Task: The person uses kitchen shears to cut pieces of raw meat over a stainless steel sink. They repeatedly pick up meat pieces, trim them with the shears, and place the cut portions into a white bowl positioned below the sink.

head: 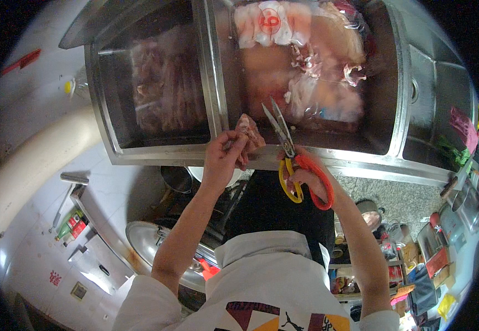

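Note:
Before me is a stainless-steel sink (218, 82) with several basins. My left hand (225, 159) pinches a piece of raw meat (251, 131) over the front rim. To its right, my right hand (309, 178) holds scissors (285, 142) with one red and one yellow handle loop, their blades parted and pointing up over the middle basin. The blades do not touch the meat. Reddish water in that basin covers bagged pale meat (270, 25), and bony scraps (305, 60) lie near the bags. More raw meat (169, 82) lies in the left basin.
At the right, a third basin (434, 87) has a pink mesh (463, 124) by its rim. A knife (459, 180) rests at the right corner. Below left are a large metal lid (144, 240) and bottles (71, 225); a cluttered shelf (392, 262) stands lower right.

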The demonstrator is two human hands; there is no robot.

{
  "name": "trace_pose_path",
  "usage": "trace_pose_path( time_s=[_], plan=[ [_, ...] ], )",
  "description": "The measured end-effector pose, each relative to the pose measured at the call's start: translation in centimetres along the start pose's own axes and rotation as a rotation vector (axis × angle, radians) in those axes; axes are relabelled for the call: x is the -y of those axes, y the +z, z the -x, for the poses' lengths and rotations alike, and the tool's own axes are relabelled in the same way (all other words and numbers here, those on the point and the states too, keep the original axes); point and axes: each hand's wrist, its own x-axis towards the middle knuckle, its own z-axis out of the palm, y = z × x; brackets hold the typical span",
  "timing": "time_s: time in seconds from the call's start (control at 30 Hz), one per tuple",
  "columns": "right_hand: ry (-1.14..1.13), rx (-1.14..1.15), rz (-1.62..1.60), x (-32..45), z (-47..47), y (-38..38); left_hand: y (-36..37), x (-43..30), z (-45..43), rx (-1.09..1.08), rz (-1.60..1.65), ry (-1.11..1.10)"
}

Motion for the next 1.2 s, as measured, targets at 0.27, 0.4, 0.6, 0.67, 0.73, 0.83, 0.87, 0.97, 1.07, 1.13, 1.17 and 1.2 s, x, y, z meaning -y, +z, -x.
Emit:
trace_pose_path(
  time_s=[0.27,0.4,0.6,0.67,0.73,0.83,0.87,0.97,1.07,1.13,1.17,1.2],
  plan=[
    [0.182,-0.006,0.093,-3.6,-0.6,1.7,-1.3,0.3,0.7,0.024,-0.085,0.093],
    [0.115,0.012,0.127,-3.8,-0.8,2.2,-1.8,0.3,0.4,-0.023,-0.312,0.140],
    [0.142,0.004,0.229,-3.1,-0.6,2.3,-2.3,-0.7,0.5,0.028,-0.423,0.146],
    [0.132,0.012,0.277,-3.1,-0.6,2.3,-2.6,-1.1,0.4,0.052,-0.448,0.158],
    [0.109,0.021,0.341,-3.2,-0.6,2.2,-2.8,-1.3,0.4,0.062,-0.487,0.134],
    [0.099,0.027,0.389,-3.4,-0.6,2.1,-2.9,-1.3,0.5,0.048,-0.552,0.146],
    [0.103,0.019,0.395,-3.6,-0.7,2.1,-2.9,-1.2,0.5,0.035,-0.565,0.206],
    [0.041,0.004,0.447,-3.8,-0.7,2.0,-2.7,-1.0,0.3,0.007,-0.492,0.155],
    [0.013,-0.015,0.468,-3.9,-0.6,2.0,-2.5,-1.0,-0.2,-0.005,-0.347,0.075],
    [-0.026,-0.029,0.537,-3.8,-0.5,2.0,-2.4,-1.0,-0.3,-0.014,-0.284,0.019],
    [-0.047,-0.046,0.570,-3.7,-0.5,2.0,-2.5,-1.1,-0.3,-0.020,-0.270,-0.026],
    [-0.112,-0.068,0.636,-3.6,-0.5,2.1,-2.5,-1.1,-0.4,-0.027,-0.257,-0.071]
  ],
)
